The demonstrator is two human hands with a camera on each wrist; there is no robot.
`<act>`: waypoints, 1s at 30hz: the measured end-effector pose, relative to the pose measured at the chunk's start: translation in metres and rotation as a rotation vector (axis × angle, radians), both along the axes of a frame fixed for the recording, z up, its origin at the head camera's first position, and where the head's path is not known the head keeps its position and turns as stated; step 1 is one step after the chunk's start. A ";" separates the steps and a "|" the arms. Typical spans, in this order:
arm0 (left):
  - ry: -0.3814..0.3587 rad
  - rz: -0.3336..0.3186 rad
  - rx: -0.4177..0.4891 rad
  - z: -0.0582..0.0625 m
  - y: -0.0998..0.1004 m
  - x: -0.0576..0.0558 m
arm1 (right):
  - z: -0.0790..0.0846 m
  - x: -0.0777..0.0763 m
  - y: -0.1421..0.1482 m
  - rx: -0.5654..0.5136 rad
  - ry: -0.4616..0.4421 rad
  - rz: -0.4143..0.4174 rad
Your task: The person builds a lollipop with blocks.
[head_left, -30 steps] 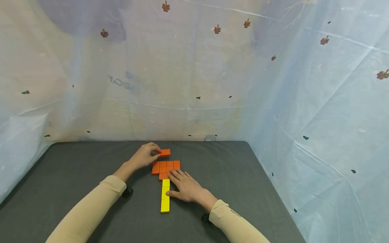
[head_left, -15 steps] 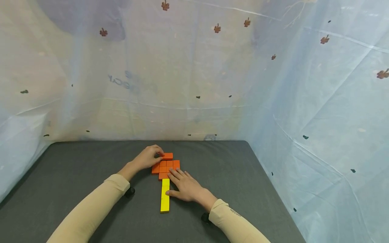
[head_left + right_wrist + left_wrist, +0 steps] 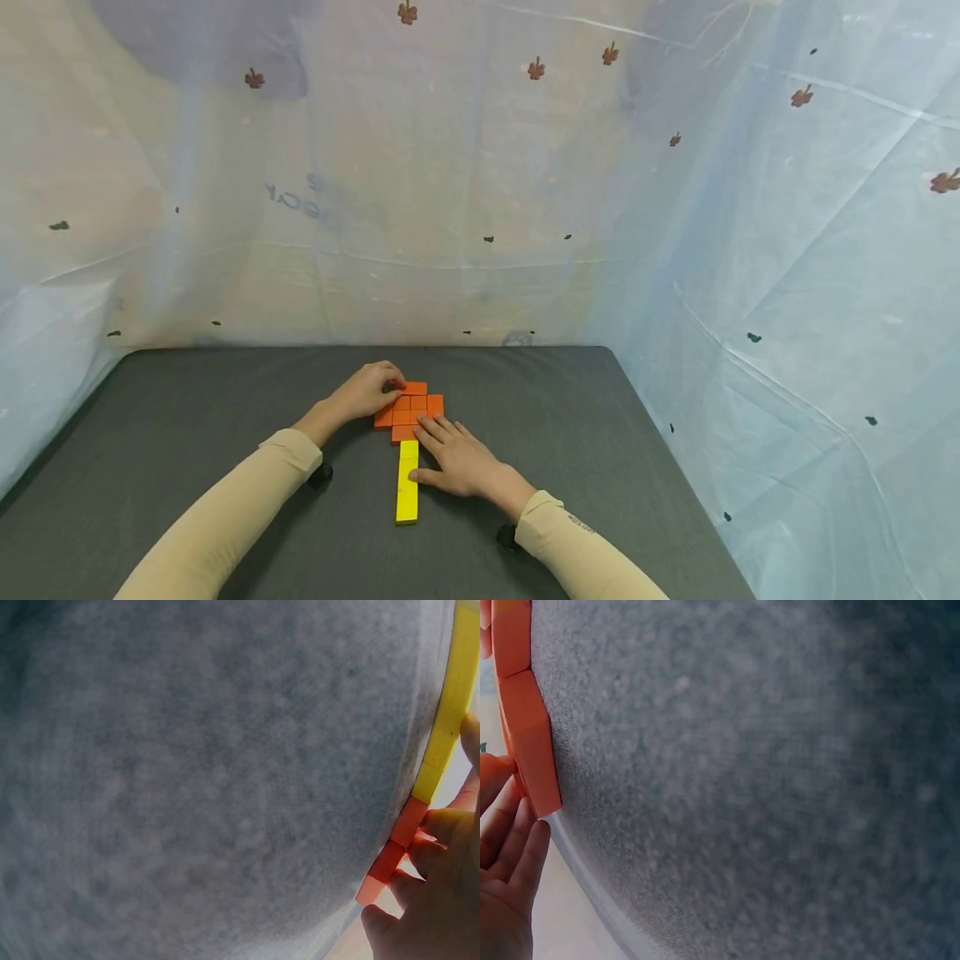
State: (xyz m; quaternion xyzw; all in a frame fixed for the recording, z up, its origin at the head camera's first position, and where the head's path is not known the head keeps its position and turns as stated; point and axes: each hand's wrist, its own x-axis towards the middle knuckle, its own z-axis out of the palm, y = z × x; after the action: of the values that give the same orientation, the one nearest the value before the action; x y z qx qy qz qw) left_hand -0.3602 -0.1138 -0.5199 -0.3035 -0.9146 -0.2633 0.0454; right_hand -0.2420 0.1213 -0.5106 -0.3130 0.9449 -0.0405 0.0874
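In the head view my left hand (image 3: pixel 366 390) pinches the left end of an orange rectangular block (image 3: pixel 416 388), which lies against the far side of a flat cluster of orange blocks (image 3: pixel 402 415). My right hand (image 3: pixel 459 462) lies spread, its fingertips on the near right of that cluster and its thumb on a long yellow block (image 3: pixel 407 493). A short yellow block (image 3: pixel 408 450) joins the long one to the cluster. The left wrist view has my left hand (image 3: pixel 506 877) at an orange block (image 3: pixel 531 739); the right wrist view has my right hand (image 3: pixel 442 892) beside the row.
The blocks lie on a dark grey table (image 3: pixel 555 433) with rounded far corners. Pale translucent sheeting (image 3: pixel 450 183) with small leaf prints hangs behind the table and along its right side.
My left hand has brought the orange block nearer and slightly right, closing the gap between it and the cluster. The right hand has stayed in place.
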 end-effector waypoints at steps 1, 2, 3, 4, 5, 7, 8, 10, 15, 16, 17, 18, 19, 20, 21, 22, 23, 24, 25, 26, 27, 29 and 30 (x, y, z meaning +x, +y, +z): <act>-0.002 0.000 -0.002 0.000 0.000 0.000 | 0.000 0.000 0.000 -0.001 0.001 0.001; -0.006 0.000 -0.005 0.000 0.000 -0.001 | 0.000 0.000 0.000 0.000 0.002 0.002; -0.010 0.000 -0.008 0.000 -0.001 -0.001 | 0.000 0.000 0.000 -0.001 0.002 0.003; -0.013 0.002 -0.014 0.000 -0.001 -0.001 | 0.000 -0.001 0.000 0.000 0.002 0.003; -0.018 0.006 -0.019 0.000 -0.001 -0.001 | 0.001 -0.001 0.000 0.000 0.003 0.003; -0.027 0.015 -0.030 0.000 -0.001 -0.002 | 0.001 -0.001 0.000 0.000 0.001 0.001; -0.028 0.016 -0.034 0.000 -0.001 -0.002 | 0.001 -0.001 0.000 0.002 0.002 0.001; -0.022 0.019 -0.042 -0.001 -0.001 -0.003 | 0.000 -0.001 -0.001 0.003 0.002 0.000; -0.009 -0.010 -0.076 -0.001 0.001 -0.001 | -0.001 -0.001 -0.001 0.014 0.013 0.001; -0.012 -0.022 -0.089 0.000 0.002 0.000 | -0.001 -0.001 -0.001 0.016 0.015 0.002; -0.011 -0.035 -0.104 0.000 0.002 0.001 | -0.001 -0.001 -0.001 0.021 0.019 0.004; -0.016 -0.045 -0.115 0.000 0.003 0.002 | -0.001 0.000 -0.001 0.025 0.020 0.005; -0.018 -0.055 -0.124 0.000 0.003 0.003 | -0.001 0.000 -0.001 0.028 0.023 0.007; -0.016 -0.062 -0.133 -0.001 0.004 0.003 | -0.001 0.000 -0.001 0.032 0.025 0.008; -0.015 -0.065 -0.138 -0.001 0.004 0.004 | -0.001 0.000 0.000 0.034 0.026 0.010; -0.010 -0.066 -0.141 -0.001 0.004 0.004 | -0.001 0.000 0.000 0.037 0.029 0.011; -0.005 -0.066 -0.142 -0.001 0.004 0.004 | -0.002 0.000 0.000 0.038 0.032 0.011; -0.004 -0.065 -0.140 -0.001 0.004 0.005 | -0.002 0.000 0.000 0.039 0.035 0.011; 0.001 -0.065 -0.142 -0.001 0.004 0.005 | -0.002 0.000 0.000 0.038 0.036 0.011; 0.001 -0.065 -0.142 -0.001 0.004 0.005 | -0.002 0.000 0.000 0.040 0.038 0.011; -0.002 -0.065 -0.141 -0.001 0.004 0.005 | -0.002 0.000 0.000 0.042 0.040 0.010; -0.004 -0.064 -0.144 -0.001 0.004 0.005 | -0.002 -0.001 0.000 0.046 0.040 0.007; -0.007 -0.062 -0.146 -0.002 0.004 0.006 | -0.002 -0.001 0.000 0.049 0.039 0.006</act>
State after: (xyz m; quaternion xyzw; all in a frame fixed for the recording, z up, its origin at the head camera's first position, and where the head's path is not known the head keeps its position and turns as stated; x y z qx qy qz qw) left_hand -0.3546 -0.1098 -0.5215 -0.3334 -0.9216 -0.1982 0.0118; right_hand -0.2427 0.1214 -0.5131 -0.3141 0.9462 -0.0112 0.0766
